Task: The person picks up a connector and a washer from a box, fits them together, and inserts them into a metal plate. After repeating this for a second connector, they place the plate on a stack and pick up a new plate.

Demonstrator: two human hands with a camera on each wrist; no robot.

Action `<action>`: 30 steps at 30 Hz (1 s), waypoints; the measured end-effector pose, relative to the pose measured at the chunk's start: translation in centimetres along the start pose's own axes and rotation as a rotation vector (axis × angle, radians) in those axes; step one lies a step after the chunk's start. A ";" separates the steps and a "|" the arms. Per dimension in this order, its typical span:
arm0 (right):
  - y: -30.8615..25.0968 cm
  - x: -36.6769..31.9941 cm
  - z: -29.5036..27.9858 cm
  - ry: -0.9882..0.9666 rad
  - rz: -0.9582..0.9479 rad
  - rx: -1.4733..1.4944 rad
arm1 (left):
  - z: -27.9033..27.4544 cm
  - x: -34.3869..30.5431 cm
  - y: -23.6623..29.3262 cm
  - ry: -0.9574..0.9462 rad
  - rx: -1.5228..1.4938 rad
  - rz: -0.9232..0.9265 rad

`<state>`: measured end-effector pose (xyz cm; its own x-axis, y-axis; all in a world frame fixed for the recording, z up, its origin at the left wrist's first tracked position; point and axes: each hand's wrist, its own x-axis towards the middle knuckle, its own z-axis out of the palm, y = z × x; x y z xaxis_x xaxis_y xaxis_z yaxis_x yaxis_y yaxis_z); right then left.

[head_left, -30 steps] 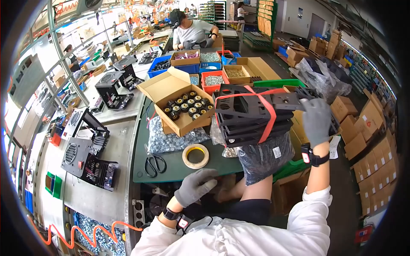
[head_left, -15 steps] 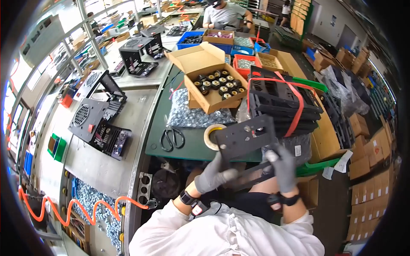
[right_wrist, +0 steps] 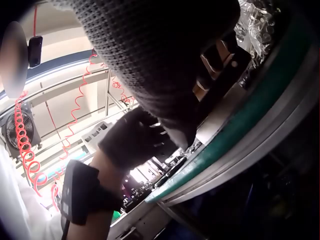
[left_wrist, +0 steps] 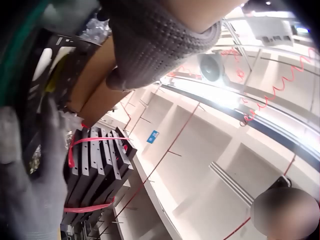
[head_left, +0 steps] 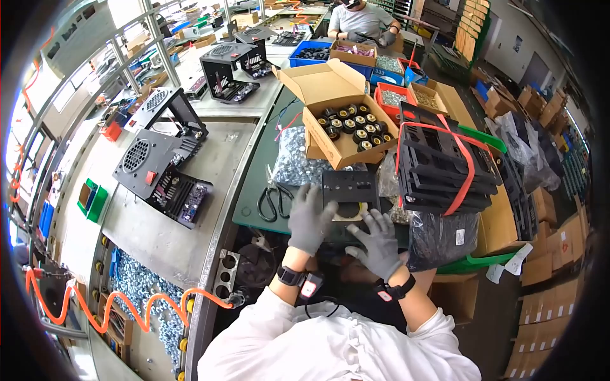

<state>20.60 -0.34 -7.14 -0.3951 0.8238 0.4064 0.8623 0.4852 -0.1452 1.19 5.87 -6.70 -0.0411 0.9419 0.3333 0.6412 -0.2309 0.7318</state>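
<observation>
A black bracket panel with holes (head_left: 351, 186) lies at the front of the green table, partly over the tape roll (head_left: 346, 217). My left hand (head_left: 309, 220), in a grey glove, is just left of the panel with its fingers spread and nothing held. Also gloved, my right hand (head_left: 376, 244) hovers near the table edge to the panel's lower right, fingers apart and nothing in them. Black-handled scissors (head_left: 267, 204) lie left of my left hand. A bundle of black panels tied with red strap (head_left: 448, 165) is to the right, and shows in the left wrist view (left_wrist: 95, 165).
An open cardboard box (head_left: 323, 143) holds several black and brass knobs. Behind the panel is a clear bag of small parts (head_left: 293, 149). A black plastic-wrapped pack (head_left: 441, 241) hangs over the front edge. Black assembled chassis (head_left: 149, 159) stand on the metal conveyor at left.
The right hand has come from the bundle, and a panel held in both hands half a second ago now lies on the table. Both hands have let it go.
</observation>
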 end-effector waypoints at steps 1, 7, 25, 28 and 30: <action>0.6 0.0 0.7 0.004 0.000 0.002 | -0.6 1.3 0.8 0.150 -0.026 0.053; 2.6 0.5 1.7 -0.043 0.028 0.007 | -2.8 11.9 6.0 0.273 0.002 0.372; 0.7 0.2 -2.4 0.228 0.033 0.195 | 0.7 21.4 7.9 -0.569 1.003 0.320; 0.6 1.1 -2.9 0.260 0.012 0.220 | 0.6 21.0 8.4 -0.624 1.065 0.368; 0.4 2.6 -3.5 0.283 0.003 0.243 | 1.0 21.6 7.6 -0.614 1.013 0.389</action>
<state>21.03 0.96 -2.94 -0.2596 0.7282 0.6343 0.7496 0.5661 -0.3431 5.95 24.72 5.43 0.4732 0.8744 -0.1077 0.8436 -0.4849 -0.2307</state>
